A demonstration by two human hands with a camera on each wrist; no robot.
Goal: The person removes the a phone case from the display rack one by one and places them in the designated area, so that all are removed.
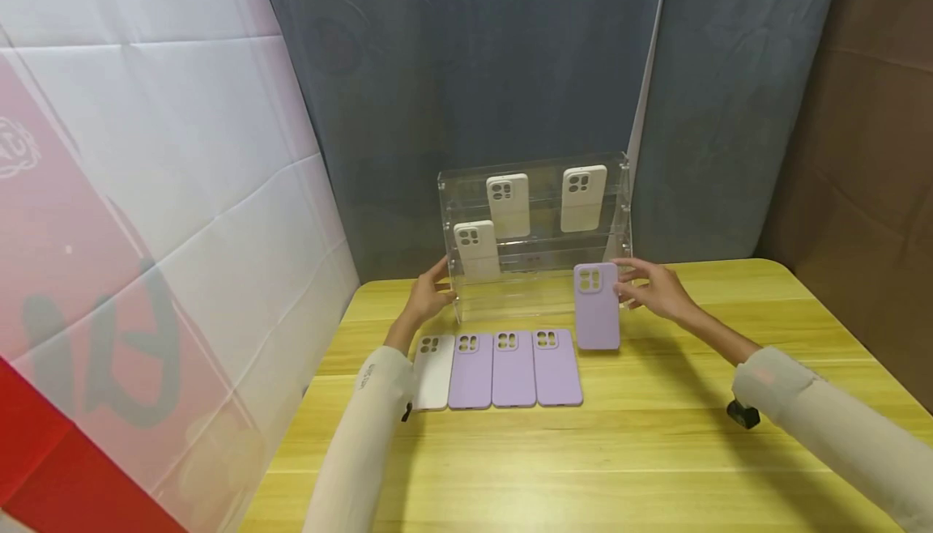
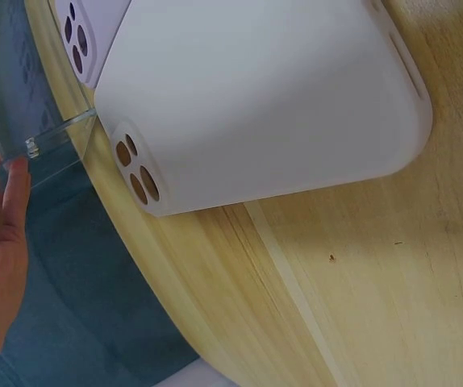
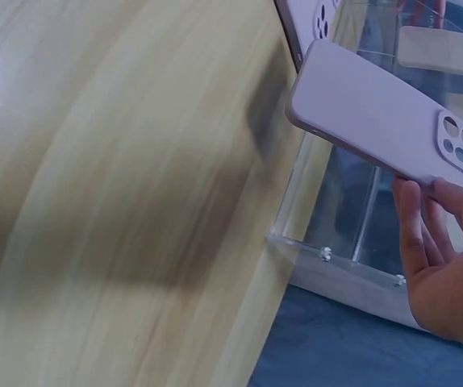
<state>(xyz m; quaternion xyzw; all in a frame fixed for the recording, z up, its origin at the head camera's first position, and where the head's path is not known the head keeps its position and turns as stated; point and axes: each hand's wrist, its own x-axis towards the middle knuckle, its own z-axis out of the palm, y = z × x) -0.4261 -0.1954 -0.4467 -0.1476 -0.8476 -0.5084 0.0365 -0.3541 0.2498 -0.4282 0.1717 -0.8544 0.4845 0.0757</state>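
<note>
We see the whole row of cases (image 1: 513,375) on the worktop (image 1: 583,468) only in the head view; only the left wrist view shows the end slots of the white case (image 2: 256,97). The right grip (image 1: 652,290) pinches the purple case (image 1: 598,314), raised at the near right of the clear rack (image 1: 535,259); its plain back has four camera openings. The left grip (image 1: 430,296) touches the rack's left edge; whether clamped, we cannot tell.

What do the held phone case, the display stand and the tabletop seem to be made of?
Lilac phone case: matte, perhaps silicone or soft plastic; even colour, no sharp glare.
Tiered display stand: clear, glossy, likely acrylic; the backdrop shows through.
Tabletop: smooth, wood or wood-look laminate; pale grain streaks.
</note>
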